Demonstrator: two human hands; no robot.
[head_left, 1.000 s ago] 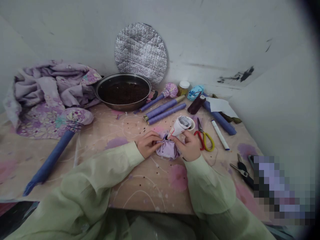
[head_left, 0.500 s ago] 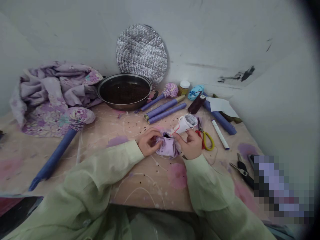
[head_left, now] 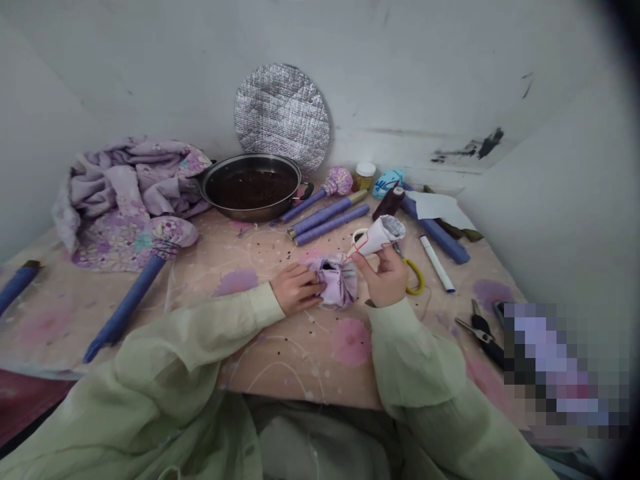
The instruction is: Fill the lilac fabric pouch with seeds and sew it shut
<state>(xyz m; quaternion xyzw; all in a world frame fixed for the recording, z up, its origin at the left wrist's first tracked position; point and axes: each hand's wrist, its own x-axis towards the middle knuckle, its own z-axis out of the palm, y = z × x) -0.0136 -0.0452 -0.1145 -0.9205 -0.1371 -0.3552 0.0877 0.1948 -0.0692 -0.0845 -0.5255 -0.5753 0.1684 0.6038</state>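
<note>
My left hand (head_left: 297,289) is closed on the left side of a small purple cloth pouch (head_left: 337,288) that sits on the table. The pouch has a gathered rim, and its dark opening faces up. Between the thumb and fingers of my right hand (head_left: 387,277) is a white paper cone (head_left: 383,235) with red lines on it. The cone is tilted, its wide end up to the right and its narrow tip pointing down left beside the pouch's opening. Behind the cone, a white ring-shaped item (head_left: 358,236) is partly hidden.
Behind stands a wide pan (head_left: 250,215) of dark loose material. Around lie blue-wrapped sticks (head_left: 333,223), a thread spool (head_left: 387,203), yellow-handled scissors (head_left: 415,277), a marker (head_left: 437,265) and a folding tool (head_left: 484,333). Floral cloth (head_left: 107,233) and a cloth-headed stick (head_left: 131,300) are left.
My right hand has drawn the cone up and right, so its tip has left the pouch's opening. My left hand stays at the pouch. The view has shifted slightly to the left.
</note>
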